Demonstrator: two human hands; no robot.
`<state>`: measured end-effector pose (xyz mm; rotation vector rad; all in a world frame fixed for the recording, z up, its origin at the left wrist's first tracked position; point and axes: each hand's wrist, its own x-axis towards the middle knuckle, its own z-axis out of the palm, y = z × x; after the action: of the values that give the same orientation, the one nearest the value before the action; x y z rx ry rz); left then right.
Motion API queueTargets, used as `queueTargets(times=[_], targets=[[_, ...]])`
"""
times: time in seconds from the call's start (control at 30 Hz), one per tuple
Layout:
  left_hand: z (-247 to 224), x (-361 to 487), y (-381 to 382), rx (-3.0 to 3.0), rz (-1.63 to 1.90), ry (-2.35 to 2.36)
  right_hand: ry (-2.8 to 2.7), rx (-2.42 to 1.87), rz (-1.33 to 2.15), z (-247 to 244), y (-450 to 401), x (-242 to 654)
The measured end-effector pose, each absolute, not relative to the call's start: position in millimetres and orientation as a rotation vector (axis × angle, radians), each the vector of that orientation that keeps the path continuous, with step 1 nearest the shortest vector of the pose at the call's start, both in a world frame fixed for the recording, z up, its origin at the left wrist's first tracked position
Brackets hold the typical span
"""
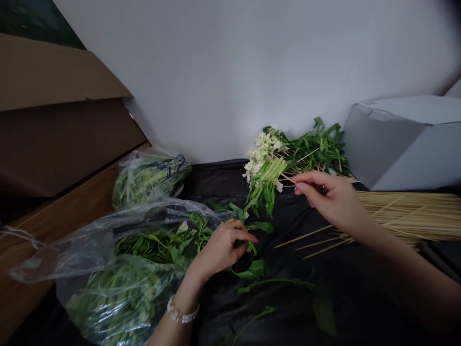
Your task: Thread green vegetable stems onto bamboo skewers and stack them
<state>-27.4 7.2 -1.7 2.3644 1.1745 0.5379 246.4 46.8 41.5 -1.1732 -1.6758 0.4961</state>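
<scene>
My right hand (333, 199) pinches a thin bamboo skewer (287, 178) between thumb and fingertips. Threaded on its far end is a bundle of green stems (272, 170) with leaves hanging down. Behind it lie finished-looking skewers of pale cauliflower-like pieces (264, 146) and a heap of leafy green skewers (319, 149). My left hand (225, 242) is lower and to the left, its fingers curled together over loose leafy greens (252, 247), which poke out by the fingertips. An opened clear plastic bag (118, 293) full of greens lies beside my left wrist.
A second, tied bag of greens (147, 180) stands behind. Bare bamboo skewers (414, 214) lie in a pile at right, several loose. A white box (410, 144) stands back right, a cardboard box (61, 129) at left. Stray stems (277, 283) lie on black plastic sheeting (288, 317).
</scene>
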Motion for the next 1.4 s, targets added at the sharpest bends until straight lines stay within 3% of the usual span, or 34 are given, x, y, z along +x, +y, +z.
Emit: queueTargets(times=[0.2,0.43,0.63,0.93,1.4], targets=[[-15,-15,6,2.573,0.351,1.310,-1.674,-1.177,0.509,43,45,246],[-4,-28,18,1.880,1.246,1.224,-1.672,-1.169,0.505,43,45,246],[1,-39,24,1.024,1.634,1.062,-1.740,-1.145,0.492,46,42,245],[3,-33,22,0.879,1.560,0.928,-2.080,-0.995,0.508,45,29,232],[-5,-28,20,0.876,1.563,1.037,-2.167,-0.935,0.548,34,26,221]])
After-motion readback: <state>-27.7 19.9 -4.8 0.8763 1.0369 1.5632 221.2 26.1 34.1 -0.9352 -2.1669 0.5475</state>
